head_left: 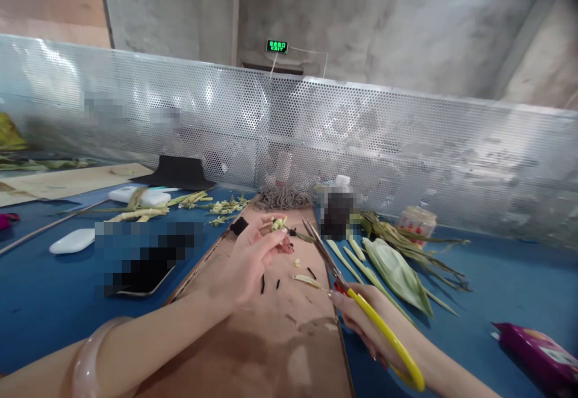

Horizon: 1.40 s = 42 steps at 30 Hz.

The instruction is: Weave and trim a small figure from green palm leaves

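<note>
My left hand [250,253] is closed in a pinch over the wooden board [244,350]. Between its fingertips sits a small pale green plant-fibre piece [279,224], with a dark bit at its side. My right hand [377,310] grips a pair of scissors [374,326] with yellow handles. The blades point up and away, their tips close to the piece in the left hand. A narrow leaf strip [307,280] and several small dark snippets [262,284] lie on the board below. Part of the held piece is hidden by the fingers.
Right of the board lie a broad green leaf [397,274], dried leaves [397,238], a jar [418,223] and a purple packet [537,350]. Grey cord [284,198] is heaped at the board's far end. To the left are a phone [149,274] and a white case [72,241].
</note>
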Motion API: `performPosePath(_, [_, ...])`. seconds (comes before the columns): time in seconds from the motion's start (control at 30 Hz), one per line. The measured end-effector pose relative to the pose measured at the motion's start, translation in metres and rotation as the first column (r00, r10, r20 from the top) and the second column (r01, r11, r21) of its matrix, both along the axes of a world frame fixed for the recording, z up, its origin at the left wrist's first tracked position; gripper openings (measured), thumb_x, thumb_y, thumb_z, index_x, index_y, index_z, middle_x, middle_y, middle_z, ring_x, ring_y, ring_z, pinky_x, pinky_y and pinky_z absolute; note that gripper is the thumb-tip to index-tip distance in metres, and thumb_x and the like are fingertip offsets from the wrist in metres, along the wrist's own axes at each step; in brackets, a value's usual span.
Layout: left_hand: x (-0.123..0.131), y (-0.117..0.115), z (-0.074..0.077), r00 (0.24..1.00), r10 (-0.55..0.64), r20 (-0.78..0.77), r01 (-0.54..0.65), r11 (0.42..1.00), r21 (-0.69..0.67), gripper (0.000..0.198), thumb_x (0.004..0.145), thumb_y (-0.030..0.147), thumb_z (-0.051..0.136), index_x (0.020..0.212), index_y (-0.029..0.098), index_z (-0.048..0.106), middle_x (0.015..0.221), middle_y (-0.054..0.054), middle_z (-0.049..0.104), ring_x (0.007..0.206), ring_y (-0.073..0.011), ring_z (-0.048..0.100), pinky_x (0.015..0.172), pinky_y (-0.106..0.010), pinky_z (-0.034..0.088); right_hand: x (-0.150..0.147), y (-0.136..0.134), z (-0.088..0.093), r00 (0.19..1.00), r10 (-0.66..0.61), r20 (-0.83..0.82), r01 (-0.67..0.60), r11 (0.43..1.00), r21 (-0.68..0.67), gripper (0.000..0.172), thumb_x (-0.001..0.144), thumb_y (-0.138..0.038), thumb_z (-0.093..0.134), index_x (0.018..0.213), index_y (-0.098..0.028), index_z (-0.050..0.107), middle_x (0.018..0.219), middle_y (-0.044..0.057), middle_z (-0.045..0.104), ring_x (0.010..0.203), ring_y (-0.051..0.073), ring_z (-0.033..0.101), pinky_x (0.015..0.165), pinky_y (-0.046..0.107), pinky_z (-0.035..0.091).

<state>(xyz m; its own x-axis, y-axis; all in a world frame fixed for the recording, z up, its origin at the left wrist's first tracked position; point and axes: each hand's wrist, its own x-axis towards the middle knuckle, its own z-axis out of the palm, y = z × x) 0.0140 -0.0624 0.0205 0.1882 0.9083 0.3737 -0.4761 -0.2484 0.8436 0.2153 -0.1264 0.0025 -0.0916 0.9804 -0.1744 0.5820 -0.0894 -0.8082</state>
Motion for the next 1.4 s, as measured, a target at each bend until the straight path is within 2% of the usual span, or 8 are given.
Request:
performPosePath(0.1, [0.000,0.000,0.001,0.999,0.031,-0.028,-0.030,1.000,0.005,0.023,0.076,0.025,0.063,0.099,0.020,0.061,0.078,-0.001,0.057,0.070,-0.0121,0.055,0.072,-0.029,0.048,-0.001,0.000,0.003,0.999,-0.026,0.028,0.027,0.999,-0.021,0.039,0.081,-0.057,0.042,0.075,-0.019,0.046,0.052,-0.009,0.034,0.031,0.005,0.036,0.028,0.016,0.032])
performPosePath(0.23, [0.000,0.000,0.003,0.998,0.063,-0.030,-0.063,0.998,0.010,0.016,0.075,0.025,0.065,0.090,0.019,0.062,0.076,0.000,0.056,0.069,-0.0113,0.054,0.071,-0.028,0.048,-0.008,-0.007,0.016,0.998,0.007,0.067,-0.002,0.997,-0.075,0.034,0.081,-0.051,0.046,0.074,-0.019,0.048,0.051,-0.009,0.036,0.033,0.005,0.037,0.030,0.015,0.031])
performPosePath(0.33, [0.000,0.000,0.003,0.997,0.073,-0.020,-0.073,0.997,0.021,0.012,0.074,0.024,0.066,0.084,0.018,0.061,0.076,0.000,0.056,0.069,-0.0111,0.054,0.070,-0.028,0.048,-0.010,-0.010,0.022,0.998,0.027,0.053,-0.026,0.999,-0.036,0.034,0.080,-0.050,0.050,0.069,-0.018,0.049,0.052,-0.007,0.039,0.035,0.004,0.037,0.032,0.014,0.029])
performPosePath(0.43, [0.001,0.000,0.002,0.996,0.088,-0.018,-0.088,0.996,0.021,0.012,0.074,0.024,0.066,0.082,0.017,0.061,0.076,-0.001,0.056,0.069,-0.0110,0.054,0.069,-0.027,0.048,-0.008,-0.009,0.019,0.997,0.059,0.053,-0.058,0.998,-0.009,0.036,0.079,-0.051,0.053,0.069,-0.017,0.049,0.056,-0.007,0.043,0.036,0.003,0.038,0.032,0.014,0.030])
performPosePath(0.7, [0.000,0.001,0.001,0.992,0.124,-0.028,-0.123,0.992,0.025,0.013,0.072,0.023,0.066,0.083,0.018,0.062,0.077,-0.001,0.058,0.068,-0.0112,0.055,0.069,-0.027,0.047,-0.003,-0.004,0.004,0.996,0.041,0.073,-0.041,0.999,-0.005,0.041,0.080,-0.057,0.047,0.074,-0.017,0.051,0.049,-0.008,0.036,0.032,0.005,0.040,0.029,0.014,0.032])
performPosePath(1.03, [0.000,0.001,0.002,0.989,0.144,-0.042,-0.142,0.989,0.040,0.014,0.070,0.024,0.067,0.081,0.017,0.062,0.076,-0.003,0.060,0.068,-0.0130,0.056,0.069,-0.029,0.048,-0.006,-0.004,0.007,0.996,0.010,0.085,-0.010,1.000,0.010,0.036,0.078,-0.053,0.051,0.069,-0.018,0.047,0.048,-0.009,0.033,0.032,0.006,0.036,0.030,0.016,0.030])
performPosePath(1.23, [0.001,-0.003,0.004,0.985,0.167,-0.051,-0.165,0.985,0.049,0.014,0.069,0.024,0.068,0.081,0.017,0.063,0.076,-0.004,0.061,0.068,-0.0140,0.056,0.069,-0.030,0.047,-0.004,-0.006,0.007,0.996,0.053,0.070,-0.060,0.994,0.091,0.031,0.080,-0.046,0.051,0.068,-0.018,0.048,0.049,-0.008,0.036,0.039,0.005,0.032,0.037,0.017,0.029])
performPosePath(1.4, [0.002,-0.004,0.004,0.981,0.179,-0.076,-0.172,0.981,0.087,0.015,0.069,0.024,0.067,0.082,0.017,0.064,0.080,-0.005,0.062,0.070,-0.0145,0.056,0.070,-0.029,0.047,-0.002,-0.006,0.005,0.994,0.090,0.059,-0.095,0.990,0.102,0.031,0.081,-0.047,0.050,0.071,-0.018,0.050,0.050,-0.008,0.036,0.042,0.006,0.033,0.040,0.018,0.030])
